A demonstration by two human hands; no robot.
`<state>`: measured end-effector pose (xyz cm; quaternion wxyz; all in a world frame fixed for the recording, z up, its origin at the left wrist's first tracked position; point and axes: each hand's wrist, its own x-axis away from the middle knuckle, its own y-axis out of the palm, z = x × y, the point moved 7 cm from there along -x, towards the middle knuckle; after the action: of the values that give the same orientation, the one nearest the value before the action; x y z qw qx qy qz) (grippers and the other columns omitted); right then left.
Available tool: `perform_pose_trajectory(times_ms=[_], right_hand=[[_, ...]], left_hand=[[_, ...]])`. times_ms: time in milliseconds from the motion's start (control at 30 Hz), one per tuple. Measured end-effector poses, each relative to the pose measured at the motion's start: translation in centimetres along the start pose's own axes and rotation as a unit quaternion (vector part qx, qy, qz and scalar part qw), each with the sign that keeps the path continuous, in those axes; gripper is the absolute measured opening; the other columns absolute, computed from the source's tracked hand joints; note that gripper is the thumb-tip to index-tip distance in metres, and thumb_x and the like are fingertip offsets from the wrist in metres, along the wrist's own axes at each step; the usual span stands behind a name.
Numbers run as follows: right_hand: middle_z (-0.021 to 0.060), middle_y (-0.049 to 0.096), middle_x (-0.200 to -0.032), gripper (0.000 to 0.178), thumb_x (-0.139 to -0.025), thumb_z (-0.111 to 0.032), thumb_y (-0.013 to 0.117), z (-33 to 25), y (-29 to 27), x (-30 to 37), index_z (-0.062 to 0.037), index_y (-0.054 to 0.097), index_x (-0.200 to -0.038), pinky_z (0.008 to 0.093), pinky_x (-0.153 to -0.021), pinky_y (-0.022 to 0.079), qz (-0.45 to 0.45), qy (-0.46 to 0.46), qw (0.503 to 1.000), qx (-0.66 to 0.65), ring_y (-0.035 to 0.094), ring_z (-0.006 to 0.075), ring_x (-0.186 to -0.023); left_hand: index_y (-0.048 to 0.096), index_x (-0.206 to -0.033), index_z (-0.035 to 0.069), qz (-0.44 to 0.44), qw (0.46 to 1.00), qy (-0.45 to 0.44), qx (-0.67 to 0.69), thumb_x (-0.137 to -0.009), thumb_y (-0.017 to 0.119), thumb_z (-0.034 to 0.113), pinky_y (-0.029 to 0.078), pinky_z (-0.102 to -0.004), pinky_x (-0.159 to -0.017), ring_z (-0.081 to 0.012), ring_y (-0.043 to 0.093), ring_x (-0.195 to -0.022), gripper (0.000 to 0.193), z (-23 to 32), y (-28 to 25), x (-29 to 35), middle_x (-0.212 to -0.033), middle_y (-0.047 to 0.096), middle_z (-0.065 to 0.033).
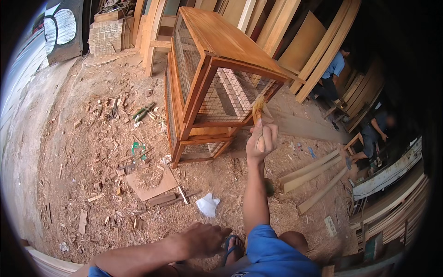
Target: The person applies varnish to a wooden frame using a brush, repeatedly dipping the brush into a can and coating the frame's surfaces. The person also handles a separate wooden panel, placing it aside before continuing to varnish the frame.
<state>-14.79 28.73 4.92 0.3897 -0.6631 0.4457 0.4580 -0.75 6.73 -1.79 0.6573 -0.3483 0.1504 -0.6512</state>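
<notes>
A varnished wooden cage [203, 87] with wire mesh sides and a solid top stands ahead of me on the ground. My right hand [262, 141] is raised with its fingers closed around a yellowish-brown brush [258, 110]. The bristly end points up by the cage's right front post; whether it touches the wood I cannot tell. My left hand [205, 240] hangs low over my lap, its fingers stretched out and holding nothing. Behind my right forearm, a dark round container [269, 186] is partly hidden.
Wood shavings and offcuts cover the ground, with a flat board [152, 182] and a crumpled white sheet [208, 204] among them. Long planks [314, 171] lie to the right. Boards [272, 27] lean behind the cage. Two people [333, 69] are at the far right.
</notes>
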Motion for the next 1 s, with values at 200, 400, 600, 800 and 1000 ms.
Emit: perform_pose_trajectory(times_ms=[200,400,600,800,1000], right_hand=[[0.0103,0.053,-0.065,0.028,-0.095,-0.010,0.066,0.3,-2.5,5.4,0.0010,0.059,-0.071,0.0358,-0.049,0.041,-0.106,0.139,0.984,0.012,0.055,0.0219,-0.054],[0.0065,0.064,-0.072,0.025,-0.099,-0.016,0.064,2.6,-7.2,5.7,0.0017,0.065,-0.082,0.0279,-0.051,0.046,-0.037,0.404,0.909,-0.100,0.059,0.0116,-0.052],[0.0102,0.066,-0.076,0.021,-0.097,-0.015,0.066,4.6,-12.5,-2.1,0.0056,0.065,-0.091,0.0273,-0.064,0.053,0.151,0.237,0.943,-0.181,0.066,0.0147,-0.066],[0.0036,0.065,-0.082,0.018,-0.095,-0.020,0.070,18.3,-12.2,-11.7,-0.0047,0.072,-0.087,0.0235,-0.068,0.043,0.166,0.188,0.948,-0.198,0.056,0.0056,-0.075],[0.0071,0.071,-0.084,0.028,-0.094,-0.025,0.073,30.0,-14.9,0.4,0.0028,0.072,-0.100,0.0248,-0.070,0.054,-0.197,0.392,0.897,0.048,0.069,0.0124,-0.076]], left_hand=[[0.040,-0.146,0.002,-0.013,1.000,0.008,0.019,-0.095,0.061,0.047,0.051,-0.0493,-0.093,-0.0410,0.064,-0.107,0.071,-0.4,0.8,1.1,-0.116,0.065,-0.0239],[0.037,-0.149,0.002,-0.039,0.999,-0.020,0.015,-0.096,0.061,0.046,0.049,-0.0477,-0.098,-0.0386,0.061,-0.114,0.072,-0.3,1.0,1.8,-0.123,0.063,-0.0212],[0.041,-0.146,0.000,-0.052,0.990,-0.062,0.114,-0.096,0.059,0.043,0.043,-0.0497,-0.103,-0.0395,0.058,-0.118,0.068,-1.0,0.9,1.5,-0.123,0.062,-0.0230],[0.046,-0.143,0.003,-0.096,0.983,-0.136,0.072,-0.090,0.070,0.039,0.049,-0.0450,-0.096,-0.0342,0.065,-0.107,0.068,-5.8,2.4,-1.2,-0.113,0.067,-0.0184],[0.045,-0.144,0.005,-0.065,0.987,-0.121,0.086,-0.083,0.077,0.034,0.045,-0.0475,-0.101,-0.0356,0.059,-0.118,0.074,-10.0,6.4,-9.5,-0.125,0.062,-0.0193]])
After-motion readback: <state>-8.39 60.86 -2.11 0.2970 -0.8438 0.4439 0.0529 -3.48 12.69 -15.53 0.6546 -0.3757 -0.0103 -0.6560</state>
